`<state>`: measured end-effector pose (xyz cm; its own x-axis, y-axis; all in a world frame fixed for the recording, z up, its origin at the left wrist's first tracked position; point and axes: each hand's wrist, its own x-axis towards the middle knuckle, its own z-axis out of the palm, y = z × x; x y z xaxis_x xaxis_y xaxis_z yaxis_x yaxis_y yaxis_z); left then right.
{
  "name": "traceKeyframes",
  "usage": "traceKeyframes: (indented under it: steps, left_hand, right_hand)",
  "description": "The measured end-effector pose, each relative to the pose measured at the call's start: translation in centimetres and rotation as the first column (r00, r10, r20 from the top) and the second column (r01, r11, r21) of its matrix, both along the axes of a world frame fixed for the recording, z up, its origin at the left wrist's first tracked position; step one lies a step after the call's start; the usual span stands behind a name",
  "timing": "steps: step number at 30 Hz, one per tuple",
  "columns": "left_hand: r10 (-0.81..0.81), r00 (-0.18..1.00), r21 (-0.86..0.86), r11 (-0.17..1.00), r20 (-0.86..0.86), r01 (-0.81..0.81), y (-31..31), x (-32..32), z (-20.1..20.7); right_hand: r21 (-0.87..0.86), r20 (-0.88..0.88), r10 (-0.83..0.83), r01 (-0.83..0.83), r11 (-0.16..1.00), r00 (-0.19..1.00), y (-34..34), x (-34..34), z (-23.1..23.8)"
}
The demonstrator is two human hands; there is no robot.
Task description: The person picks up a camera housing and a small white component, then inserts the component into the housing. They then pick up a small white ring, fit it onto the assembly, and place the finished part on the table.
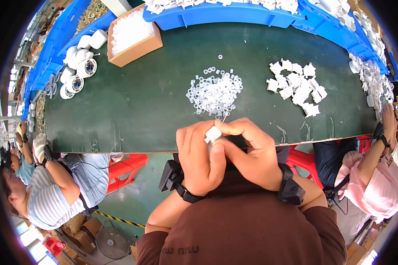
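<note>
- White part (213,134): we hold it by the surface's (146,97) near edge.
- Left hand (197,152), right hand (254,152): each grip pinches it between our fingers.
- Clear rings (214,95): heaped just beyond our hands.

White piece (213,134), my brown shirt (252,221)
I face a green surface (146,97), blue bin (225,17), yellow-and-black striped tape (119,219).
</note>
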<state>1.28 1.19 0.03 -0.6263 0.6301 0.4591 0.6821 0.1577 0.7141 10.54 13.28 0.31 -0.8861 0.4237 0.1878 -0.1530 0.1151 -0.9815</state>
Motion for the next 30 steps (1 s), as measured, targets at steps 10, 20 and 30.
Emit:
traceKeyframes:
  steps: [10,20,30]
  left_hand:
    - [-0.067,0.995,0.090,0.994,0.073,0.060,-0.9,-0.6,-0.3]
    - [-0.061,0.995,-0.142,0.989,-0.079,0.050,-1.1,-1.6,1.3]
    - [-0.076,0.994,-0.198,0.978,-0.075,0.060,-0.9,-1.5,1.7]
  right_hand:
    - [0.037,0.089,-0.005,0.001,0.999,0.996,1.4,0.3,0.9]
    - [0.462,0.129,-0.286,0.197,0.865,0.950,4.5,-1.6,-0.8]
    - [-0.047,0.267,-0.121,0.139,0.989,0.956,4.8,-0.4,0.1]
